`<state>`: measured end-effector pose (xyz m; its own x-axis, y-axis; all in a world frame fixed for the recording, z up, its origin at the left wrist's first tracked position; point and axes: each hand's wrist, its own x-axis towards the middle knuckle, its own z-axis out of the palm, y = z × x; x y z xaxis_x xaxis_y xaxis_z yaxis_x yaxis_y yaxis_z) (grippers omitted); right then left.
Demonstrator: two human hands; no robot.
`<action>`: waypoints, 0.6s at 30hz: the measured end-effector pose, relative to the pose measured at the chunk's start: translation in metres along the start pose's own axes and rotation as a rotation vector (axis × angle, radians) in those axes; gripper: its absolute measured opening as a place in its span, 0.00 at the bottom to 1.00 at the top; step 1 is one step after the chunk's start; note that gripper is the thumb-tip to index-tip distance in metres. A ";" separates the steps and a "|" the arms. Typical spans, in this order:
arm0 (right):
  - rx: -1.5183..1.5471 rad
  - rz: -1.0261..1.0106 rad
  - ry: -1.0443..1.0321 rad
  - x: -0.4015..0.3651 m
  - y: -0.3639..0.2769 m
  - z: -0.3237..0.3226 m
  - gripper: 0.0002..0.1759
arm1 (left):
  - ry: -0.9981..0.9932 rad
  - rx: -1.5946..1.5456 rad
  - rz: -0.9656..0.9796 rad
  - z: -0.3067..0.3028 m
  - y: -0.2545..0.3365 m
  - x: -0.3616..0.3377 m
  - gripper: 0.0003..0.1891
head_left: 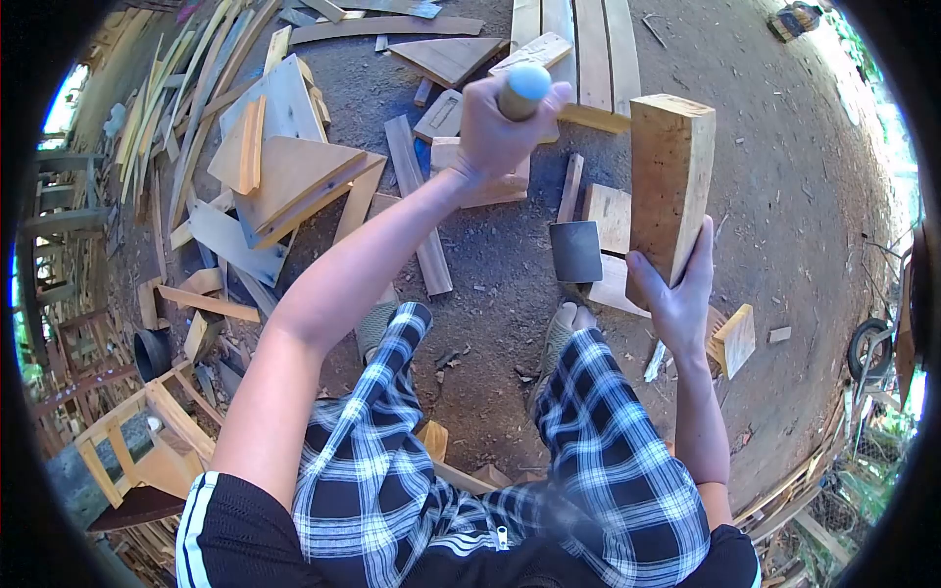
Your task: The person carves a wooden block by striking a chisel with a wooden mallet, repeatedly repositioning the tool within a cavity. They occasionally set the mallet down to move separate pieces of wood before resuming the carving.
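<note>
My left hand [500, 127] is raised in front of me, its fingers wrapped round a thick, round handle with a pale end [525, 86]. Whatever is on the other end of that handle is hidden. Out to the right, my right hand [683, 294] grips a thick wooden block [667, 186] near its lower end, holding it upright. Just left of this block, a dark grey square plate [576, 252] lies against pale wood pieces [610, 218] on the ground.
Cut boards and offcuts [304, 181] lie heaped at the left, with long thin strips [186, 108] behind. Planks [588, 59] stand at the top. A small brush-like wooden piece [735, 340] lies at the right. A wooden frame [147, 441] is at the lower left.
</note>
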<state>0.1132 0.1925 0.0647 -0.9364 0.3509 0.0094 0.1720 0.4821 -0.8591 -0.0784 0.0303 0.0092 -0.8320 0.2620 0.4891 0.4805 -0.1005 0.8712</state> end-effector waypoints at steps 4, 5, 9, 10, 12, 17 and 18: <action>0.038 0.003 -0.007 -0.004 0.011 0.004 0.34 | 0.021 0.008 -0.011 -0.014 -0.008 0.005 0.14; 0.044 0.002 -0.011 -0.004 0.011 0.003 0.34 | 0.016 0.011 -0.011 -0.015 -0.010 0.005 0.14; 0.038 0.038 -0.032 -0.004 0.009 0.005 0.35 | 0.020 -0.018 -0.029 -0.014 -0.016 0.002 0.14; 0.019 0.035 -0.041 -0.004 0.011 0.005 0.35 | 0.021 -0.028 -0.043 -0.013 -0.017 0.001 0.14; -0.003 0.033 -0.048 -0.004 0.012 0.005 0.35 | 0.019 -0.040 -0.057 -0.012 -0.017 0.001 0.14; 0.009 0.030 -0.068 -0.007 0.011 0.006 0.34 | 0.004 -0.066 -0.087 -0.009 -0.018 -0.003 0.13; 0.008 0.031 -0.067 -0.007 0.012 0.006 0.34 | 0.003 -0.066 -0.087 -0.008 -0.017 -0.004 0.13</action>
<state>0.1196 0.1907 0.0512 -0.9492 0.3104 -0.0513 0.1987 0.4651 -0.8627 -0.0860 0.0229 -0.0076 -0.8707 0.2696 0.4113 0.3868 -0.1410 0.9113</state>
